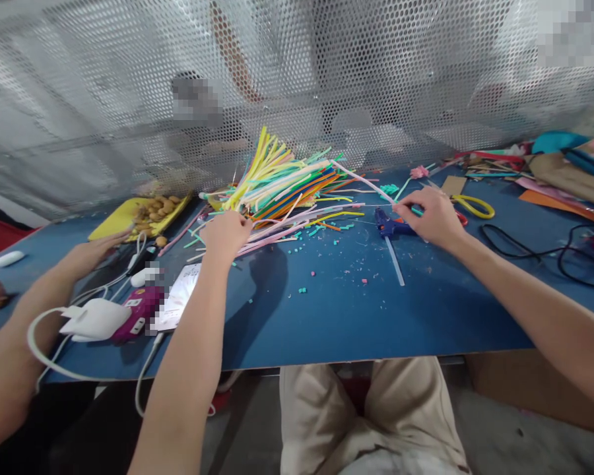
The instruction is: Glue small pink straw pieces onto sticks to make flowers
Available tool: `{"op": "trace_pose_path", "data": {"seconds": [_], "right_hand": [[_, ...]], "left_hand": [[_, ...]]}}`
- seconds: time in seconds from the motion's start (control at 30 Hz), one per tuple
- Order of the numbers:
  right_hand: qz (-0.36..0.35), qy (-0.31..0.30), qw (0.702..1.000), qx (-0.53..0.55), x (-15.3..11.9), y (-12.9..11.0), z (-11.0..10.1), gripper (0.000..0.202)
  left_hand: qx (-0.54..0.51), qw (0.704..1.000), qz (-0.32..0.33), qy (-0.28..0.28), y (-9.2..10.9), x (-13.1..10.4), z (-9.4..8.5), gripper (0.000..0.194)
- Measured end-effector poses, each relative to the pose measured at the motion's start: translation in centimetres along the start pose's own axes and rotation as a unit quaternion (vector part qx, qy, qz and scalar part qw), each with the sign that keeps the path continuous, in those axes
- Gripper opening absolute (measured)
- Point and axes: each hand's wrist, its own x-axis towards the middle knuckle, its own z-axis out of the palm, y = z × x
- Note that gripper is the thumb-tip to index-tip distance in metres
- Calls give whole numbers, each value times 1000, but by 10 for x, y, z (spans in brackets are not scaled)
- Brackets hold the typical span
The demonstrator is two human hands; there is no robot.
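My right hand (433, 214) pinches the lower end of a pale pink pipe cleaner (361, 178), which slants up and left to the pile. A blue glue gun (392, 226) lies under and beside these fingers, a clear glue stick (395, 260) extending from it. My left hand (228, 232) is closed at the left front of a large pile of coloured pipe cleaners (297, 181); what its curled fingers hold, if anything, is hidden. Loose pink pipe cleaners (282, 234) lie just right of it. Small cut bits (303, 290) are scattered over the blue table (307, 330).
Another person's hand (96, 254) reaches beside a yellow tray (111, 221) of peanuts at left. A phone (181, 300), purple power strip (141, 310) and white charger (99, 320) crowd my left forearm. Yellow-handled scissors (475, 206) and a black cable (519, 249) lie right. Perforated metal (376, 79) stands behind.
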Motion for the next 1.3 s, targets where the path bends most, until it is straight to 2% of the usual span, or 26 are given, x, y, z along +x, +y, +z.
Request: {"op": "trace_pose_path", "data": {"seconds": [0.1, 0.17, 0.23, 0.37, 0.53, 0.77, 0.9, 1.03, 1.2, 1.3], "right_hand": [[1, -12, 1000, 7, -1, -5, 1, 18], [1, -16, 1000, 11, -2, -7, 2, 18], [3, -24, 1000, 15, -3, -9, 3, 19], [-1, -47, 999, 23, -3, -12, 3, 23], [-9, -53, 998, 25, -3, -15, 3, 23], [-37, -68, 996, 32, -3, -20, 2, 20], [-70, -73, 994, 32, -4, -30, 1, 21], [-89, -94, 991, 31, -6, -35, 2, 22], [-95, -107, 988, 49, -5, -31, 3, 22], [-93, -109, 988, 58, -4, -28, 3, 22]], "left_hand": [[-70, 994, -30, 82, -19, 12, 12, 47], [-120, 984, -25, 130, -29, 17, 18, 49], [-119, 981, -40, 146, -32, 17, 20, 47], [-105, 980, -23, 169, -14, 7, 14, 38], [-105, 980, 66, 159, 13, -5, 10, 27], [-122, 960, 179, 178, 29, -14, 18, 27], [-139, 945, 244, 168, 38, -18, 22, 25], [-137, 942, 271, 144, 44, -18, 33, 28], [-104, 951, 288, 31, 44, -8, 53, 30], [-100, 957, 273, 13, 42, -4, 58, 32]]}}
